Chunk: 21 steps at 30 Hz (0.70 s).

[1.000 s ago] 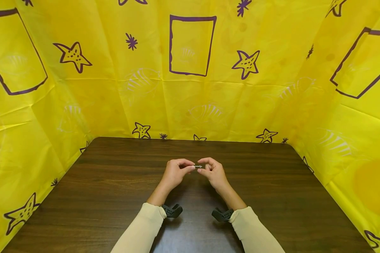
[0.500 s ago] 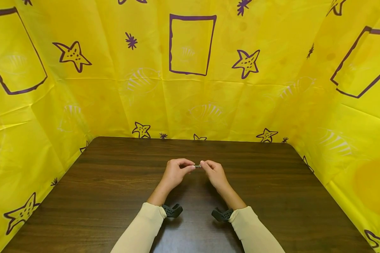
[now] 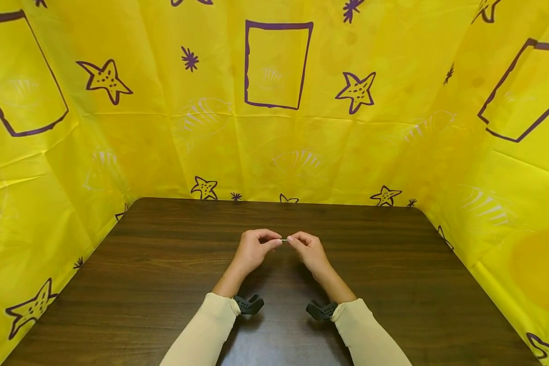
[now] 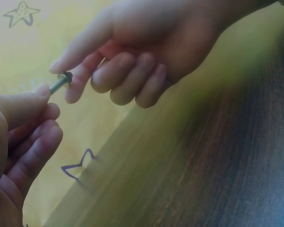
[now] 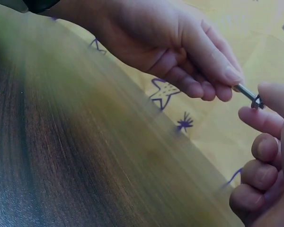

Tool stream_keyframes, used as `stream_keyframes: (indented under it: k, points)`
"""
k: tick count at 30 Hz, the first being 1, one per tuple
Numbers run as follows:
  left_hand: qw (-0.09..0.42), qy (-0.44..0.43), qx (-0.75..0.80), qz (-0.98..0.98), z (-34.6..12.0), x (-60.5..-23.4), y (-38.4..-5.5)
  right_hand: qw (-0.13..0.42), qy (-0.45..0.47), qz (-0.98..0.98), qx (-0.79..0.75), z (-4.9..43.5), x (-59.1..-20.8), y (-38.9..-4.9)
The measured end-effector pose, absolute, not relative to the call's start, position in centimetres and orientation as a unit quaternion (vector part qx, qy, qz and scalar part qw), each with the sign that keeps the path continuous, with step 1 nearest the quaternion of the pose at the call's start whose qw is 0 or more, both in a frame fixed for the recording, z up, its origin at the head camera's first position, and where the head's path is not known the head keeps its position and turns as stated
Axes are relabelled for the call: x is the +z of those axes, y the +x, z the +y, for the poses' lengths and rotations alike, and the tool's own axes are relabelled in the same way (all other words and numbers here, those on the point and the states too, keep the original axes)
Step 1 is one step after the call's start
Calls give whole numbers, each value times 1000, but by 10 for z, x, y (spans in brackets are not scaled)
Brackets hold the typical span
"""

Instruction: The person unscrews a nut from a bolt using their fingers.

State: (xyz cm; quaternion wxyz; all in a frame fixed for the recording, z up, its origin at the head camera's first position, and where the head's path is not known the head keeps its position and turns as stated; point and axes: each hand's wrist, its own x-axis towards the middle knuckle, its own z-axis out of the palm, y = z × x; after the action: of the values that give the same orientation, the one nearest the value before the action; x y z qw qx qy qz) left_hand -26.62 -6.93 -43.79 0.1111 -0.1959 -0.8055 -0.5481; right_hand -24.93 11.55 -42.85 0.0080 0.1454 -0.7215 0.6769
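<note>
In the head view a thin metal bolt (image 3: 284, 240) lies level between the two hands, above the table. My left hand (image 3: 253, 250) pinches one end of its shank between thumb and forefinger; that end is hidden. Toward the free end sits a wider nut (image 5: 257, 102), with a short dark tip beyond it. The thumb and forefinger of my right hand (image 3: 310, 251) pinch this nut from either side. Its other fingers curl loosely in the left wrist view, where the threaded bolt (image 4: 59, 85) shows between the fingertips.
A dark wood-grain table (image 3: 164, 284) stretches beneath both hands. Yellow cloth (image 3: 274, 137) printed with starfish and fish surrounds its back and sides. Each wrist wears a dark strapped device (image 3: 249, 305) below the sleeve.
One second ago the right thumb and forefinger stood apart around the nut. They have since closed together on it and shifted slightly across it. The left hand keeps its hold on the bolt.
</note>
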Motion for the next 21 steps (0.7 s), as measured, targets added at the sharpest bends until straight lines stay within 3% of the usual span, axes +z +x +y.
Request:
stream_keyframes:
  k: [21]
  points:
    - [121, -200, -551, -801, -71, -439, -267, 48, 215, -689, 690, 117, -430, -249]
